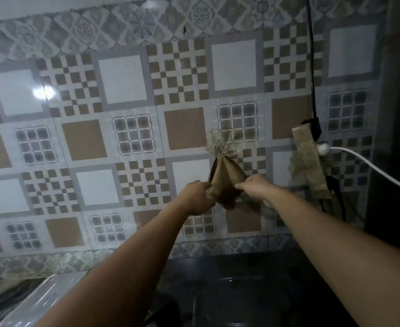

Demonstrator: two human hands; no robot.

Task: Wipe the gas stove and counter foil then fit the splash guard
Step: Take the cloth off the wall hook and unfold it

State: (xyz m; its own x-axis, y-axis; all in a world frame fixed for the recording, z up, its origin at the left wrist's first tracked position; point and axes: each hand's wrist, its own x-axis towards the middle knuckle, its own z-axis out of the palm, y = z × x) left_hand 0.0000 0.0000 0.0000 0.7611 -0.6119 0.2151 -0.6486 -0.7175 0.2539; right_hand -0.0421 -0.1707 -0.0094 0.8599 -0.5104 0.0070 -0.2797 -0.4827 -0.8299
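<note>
Both arms reach up and forward to the tiled wall (128, 128). Left hand (197, 197) and right hand (257, 187) each pinch a lower edge of a brown paper-like bag (226, 179) that hangs on the wall, fingers curled tight on it, one hand on each side, pulling the bottom apart. Bag narrows to a point at the top, where crinkled clear plastic (218, 143) sticks out above it. Cannot tell what the bag is fixed to.

Right of the bag, a power strip wrapped in dull patterned covering (308, 166) hangs slanted on the wall; a black cable (311, 55) runs up from it, a white plug and cord (359, 159) leaves it toward the right edge. Dark panel (397, 114) fills the far right.

Below, dark worktop (253, 279) along the wall's bottom border. Foil-like shiny sheet (48, 296) lies at the worktop's near left corner, partly behind the left forearm. Stove not clearly identifiable; bright light glare on a tile upper left.
</note>
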